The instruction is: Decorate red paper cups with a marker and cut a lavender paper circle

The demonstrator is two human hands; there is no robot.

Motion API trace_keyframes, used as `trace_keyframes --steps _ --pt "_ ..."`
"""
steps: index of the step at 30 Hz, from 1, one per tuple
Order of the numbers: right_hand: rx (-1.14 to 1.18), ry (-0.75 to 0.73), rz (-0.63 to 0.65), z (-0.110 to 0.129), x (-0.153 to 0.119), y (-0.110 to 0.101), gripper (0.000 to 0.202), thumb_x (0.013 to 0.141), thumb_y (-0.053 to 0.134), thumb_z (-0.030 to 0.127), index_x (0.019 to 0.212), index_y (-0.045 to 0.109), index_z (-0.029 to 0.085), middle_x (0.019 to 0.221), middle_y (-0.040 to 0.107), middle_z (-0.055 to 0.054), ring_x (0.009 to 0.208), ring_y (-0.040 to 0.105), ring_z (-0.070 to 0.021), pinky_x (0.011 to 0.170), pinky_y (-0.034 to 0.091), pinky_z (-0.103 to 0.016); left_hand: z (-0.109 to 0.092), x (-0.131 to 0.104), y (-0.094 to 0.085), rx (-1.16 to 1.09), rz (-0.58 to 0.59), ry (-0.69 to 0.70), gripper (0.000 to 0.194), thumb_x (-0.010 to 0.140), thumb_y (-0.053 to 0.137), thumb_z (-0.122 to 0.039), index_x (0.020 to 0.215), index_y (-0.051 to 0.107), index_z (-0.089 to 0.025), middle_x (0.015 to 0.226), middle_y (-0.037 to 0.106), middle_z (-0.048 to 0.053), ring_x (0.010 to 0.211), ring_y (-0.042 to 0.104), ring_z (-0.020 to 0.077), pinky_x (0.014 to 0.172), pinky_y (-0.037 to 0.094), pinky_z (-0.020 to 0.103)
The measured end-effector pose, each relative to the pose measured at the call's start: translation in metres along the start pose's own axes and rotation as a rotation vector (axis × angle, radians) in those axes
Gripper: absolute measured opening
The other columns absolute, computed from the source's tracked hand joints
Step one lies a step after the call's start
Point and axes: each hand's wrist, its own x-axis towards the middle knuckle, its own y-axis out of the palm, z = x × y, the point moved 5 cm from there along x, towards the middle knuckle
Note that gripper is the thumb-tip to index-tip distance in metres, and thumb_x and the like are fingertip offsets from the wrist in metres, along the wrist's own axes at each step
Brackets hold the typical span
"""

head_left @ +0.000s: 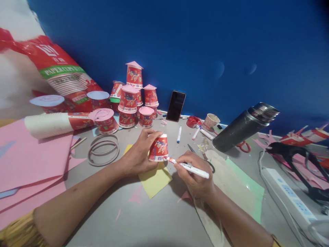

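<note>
My left hand [140, 151] grips a red patterned paper cup [159, 148] from its left side, above a sheet of yellow paper [155, 183]. The cup is upside down and slightly tilted, its white rim band low. In my right hand [194, 171] is a white marker [194, 169], held like a pen. Its red tip end meets the lower right edge of the cup. Close behind my right hand lie scissors [191, 148], partly hidden by it. A blue-capped marker [179, 134] rests on the table beyond the cup.
Stacked red cups with pink paper tops [128, 98] stand at the back left. Grey rings [104, 150] and pink sheets [33, 154] lie left. A phone [176, 106] leans on the blue wall. A dark flask [244, 127] and power strip [289, 195] are right.
</note>
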Motion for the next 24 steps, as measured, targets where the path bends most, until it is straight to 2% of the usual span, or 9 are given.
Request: trace_keyframes --steps 6,11,17,24 --pt "0.042 -0.116 0.032 0.007 0.000 0.005 0.008 0.100 0.066 0.012 0.098 0.069 0.020 0.079 0.076 -0.005 0.066 0.065 -0.0169 0.066 0.053 -0.030 -0.002 0.000 0.000 0.205 -0.003 0.010 0.084 0.077 0.080 -0.029 0.152 0.042 -0.023 0.134 0.047 0.015 0.129 0.053 0.0365 0.110 0.051 0.053" --pt "0.032 -0.130 0.023 0.006 -0.002 0.010 0.008 0.100 0.066 0.013 0.099 0.069 0.020 0.080 0.077 -0.005 0.067 0.067 -0.0172 0.068 0.054 -0.031 -0.008 -0.001 -0.001 0.345 -0.032 0.054 0.085 0.075 0.078 -0.027 0.152 0.043 -0.023 0.133 0.049 0.016 0.126 0.051 0.0386 0.109 0.048 0.055" --pt "-0.011 -0.102 0.063 0.003 -0.003 0.014 0.008 0.102 0.065 0.015 0.097 0.069 0.021 0.077 0.076 -0.004 0.066 0.065 -0.0170 0.066 0.053 -0.030 -0.009 -0.001 0.000 0.391 -0.024 0.062 0.085 0.074 0.076 -0.024 0.151 0.042 -0.021 0.132 0.050 0.017 0.122 0.052 0.0395 0.105 0.047 0.057" --pt "-0.030 -0.105 0.076 0.002 -0.003 0.016 0.007 0.102 0.065 0.017 0.099 0.069 0.022 0.078 0.076 -0.004 0.067 0.066 -0.0179 0.066 0.054 -0.031 -0.010 -0.001 -0.001 0.380 -0.024 0.069 0.084 0.076 0.075 -0.025 0.152 0.042 -0.020 0.133 0.050 0.018 0.125 0.051 0.0407 0.107 0.046 0.057"
